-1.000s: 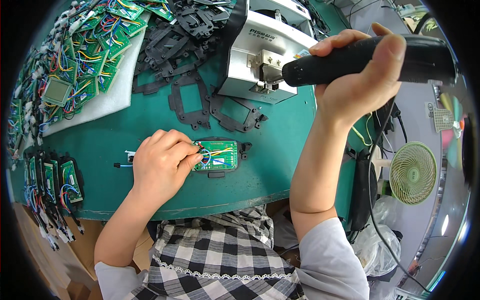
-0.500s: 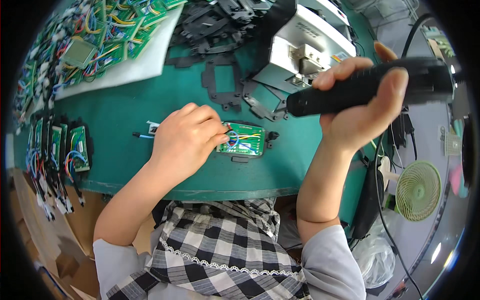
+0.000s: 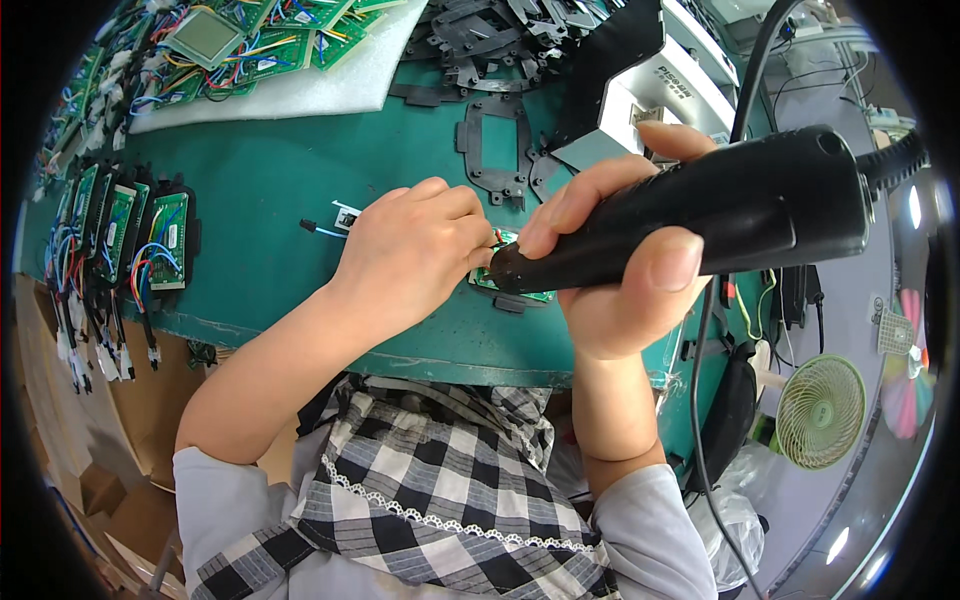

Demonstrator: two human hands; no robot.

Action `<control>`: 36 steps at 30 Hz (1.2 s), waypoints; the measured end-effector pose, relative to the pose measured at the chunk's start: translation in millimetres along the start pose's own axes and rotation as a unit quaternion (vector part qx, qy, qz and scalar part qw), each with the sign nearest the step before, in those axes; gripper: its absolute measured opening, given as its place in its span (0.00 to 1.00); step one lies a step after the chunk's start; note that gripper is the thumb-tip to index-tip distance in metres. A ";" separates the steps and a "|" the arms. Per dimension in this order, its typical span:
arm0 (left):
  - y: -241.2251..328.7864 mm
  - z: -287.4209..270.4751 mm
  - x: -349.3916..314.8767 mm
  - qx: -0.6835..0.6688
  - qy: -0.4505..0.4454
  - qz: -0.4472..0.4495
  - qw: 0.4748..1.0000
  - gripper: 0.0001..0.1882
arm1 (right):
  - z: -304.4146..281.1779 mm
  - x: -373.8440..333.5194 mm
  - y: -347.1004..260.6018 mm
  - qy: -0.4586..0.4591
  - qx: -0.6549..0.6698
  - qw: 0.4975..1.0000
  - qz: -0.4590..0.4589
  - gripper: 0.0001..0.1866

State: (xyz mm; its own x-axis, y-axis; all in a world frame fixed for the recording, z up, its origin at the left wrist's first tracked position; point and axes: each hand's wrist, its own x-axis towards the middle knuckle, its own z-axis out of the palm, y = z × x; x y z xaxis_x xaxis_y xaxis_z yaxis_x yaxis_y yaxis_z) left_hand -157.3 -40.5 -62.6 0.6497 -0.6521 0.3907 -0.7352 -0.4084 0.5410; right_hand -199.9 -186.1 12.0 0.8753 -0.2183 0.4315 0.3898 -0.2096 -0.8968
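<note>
Tool [image 3: 700, 220] mvd over PCB [image 3: 483, 279]; R grip [image 3: 615, 310] holds it; L grip [image 3: 425, 245] adj., hold unclear

The handheld tool [image 3: 700, 215] in the right hand [image 3: 612, 322] is black, as is the coiled cord [image 3: 893, 160] behind it. Beside the left hand [image 3: 415, 245], the circuit board [image 3: 540, 296] is green; the surface [image 3: 270, 290] under both hands is a deep bluish green. Left of the left hand, green boards [image 3: 170, 240] trail red and blue wires [image 3: 150, 262]. Beyond that hand lie a white foam sheet [image 3: 350, 85] and black frames [image 3: 490, 180]. Right of the right hand, the fan [image 3: 820, 412] is pale green. Nearer than both hands, the apron [image 3: 420, 470] shows black-and-white checks.
</note>
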 end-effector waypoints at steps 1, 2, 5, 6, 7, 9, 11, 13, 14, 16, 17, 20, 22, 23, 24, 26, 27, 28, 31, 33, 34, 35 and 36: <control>-0.1 -0.3 0.0 0.005 0.000 0.001 1.000 0.05 | 1.3 -1.7 0.3 -0.003 -0.001 1.000 0.001 0.44; 0.0 -1.2 -0.1 0.009 0.000 0.003 1.000 0.04 | 1.3 -2.7 -0.3 -0.008 -0.002 1.000 0.002 0.44; 2.2 -4.5 -0.5 0.010 -0.015 -0.005 1.000 0.03 | 3.5 -5.4 -2.5 -0.022 -0.009 1.000 0.001 0.44; 2.5 -5.2 -0.6 0.008 -0.020 -0.009 1.000 0.03 | 3.8 -5.8 -2.5 -0.026 -0.010 1.000 0.000 0.44; 2.9 -5.5 -0.9 0.010 -0.021 -0.011 1.000 0.03 | 3.9 -6.5 -3.0 -0.030 -0.011 0.999 -0.001 0.44; 3.3 -5.2 -1.6 0.014 -0.022 -0.016 1.000 0.03 | 4.5 -7.9 -2.8 -0.038 -0.016 0.999 -0.001 0.43; 3.5 -2.8 -1.4 0.018 -0.015 -0.006 1.000 0.03 | 4.2 -9.1 -1.1 -0.044 -0.022 0.999 -0.003 0.43; 2.9 -1.6 -1.9 0.018 -0.029 -0.006 0.999 0.03 | 2.5 -9.5 2.5 -0.048 -0.031 0.998 -0.011 0.43; 2.5 -1.7 -1.7 0.016 -0.045 -0.011 0.999 0.03 | 1.4 -7.2 4.9 -0.040 -0.038 0.998 -0.022 0.43; 3.6 -3.7 -1.6 0.011 -0.045 0.008 0.999 0.07 | -5.2 -0.7 2.3 0.027 -0.012 0.999 -0.036 0.43; 5.7 -3.7 -3.3 0.009 -0.026 0.029 0.999 0.12 | -11.9 3.8 -3.6 0.096 0.056 0.993 -0.039 0.40; 19.9 -9.3 -7.9 0.026 -0.010 0.045 0.999 0.30 | -51.3 21.6 -6.0 0.140 0.254 0.956 -0.038 0.34; 16.9 3.5 -0.6 0.019 -0.093 0.046 0.994 0.30 | -55.8 27.4 -8.3 0.151 0.254 0.955 0.002 0.34; 17.6 1.1 3.4 0.022 -0.120 0.038 0.992 0.29 | -60.0 26.2 -6.0 0.121 0.278 0.953 0.015 0.33; 15.4 -6.6 4.5 0.027 -0.147 0.027 0.988 0.28 | -58.0 25.3 -4.7 0.116 0.286 0.951 0.021 0.33; 12.6 -30.6 -8.8 0.062 -0.050 0.010 0.997 0.28 | -74.7 23.3 2.5 0.066 0.328 0.942 0.010 0.32; 14.4 -59.1 -12.7 0.096 -0.023 -0.010 0.995 0.29 | -83.5 21.0 6.0 0.093 0.308 0.947 0.017 0.32; 11.8 -89.2 -13.9 0.123 0.051 -0.045 0.990 0.29 | -95.6 18.0 4.7 0.131 0.275 0.952 0.019 0.32; -20.7 -175.4 -45.5 0.246 0.226 -0.268 0.904 0.25 | -119.3 14.5 21.4 0.215 0.213 0.953 0.036 0.30; -61.9 -218.0 -87.0 0.418 0.159 -0.363 0.817 0.22 | -119.1 20.1 38.3 0.237 0.208 0.948 0.052 0.29; -80.5 -228.0 -90.9 0.438 0.121 -0.409 0.791 0.22 | -121.0 17.2 34.1 0.250 0.203 0.945 0.054 0.28; -100.3 -236.2 -100.4 0.366 0.116 -0.440 0.812 0.23 | -120.0 17.8 35.4 0.256 0.207 0.942 0.058 0.28; -112.8 -245.3 -109.3 0.296 0.106 -0.471 0.824 0.24 | -120.9 20.6 38.4 0.262 0.215 0.938 0.066 0.28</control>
State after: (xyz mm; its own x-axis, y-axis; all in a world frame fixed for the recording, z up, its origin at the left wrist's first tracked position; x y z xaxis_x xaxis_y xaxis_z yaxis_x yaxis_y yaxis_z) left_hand -98.0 233.5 16.4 0.9591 0.2336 0.1598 0.1906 -0.9505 0.2452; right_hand -201.5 -313.9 -1.7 0.7075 -0.6775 0.2014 0.4659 0.2327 -0.8537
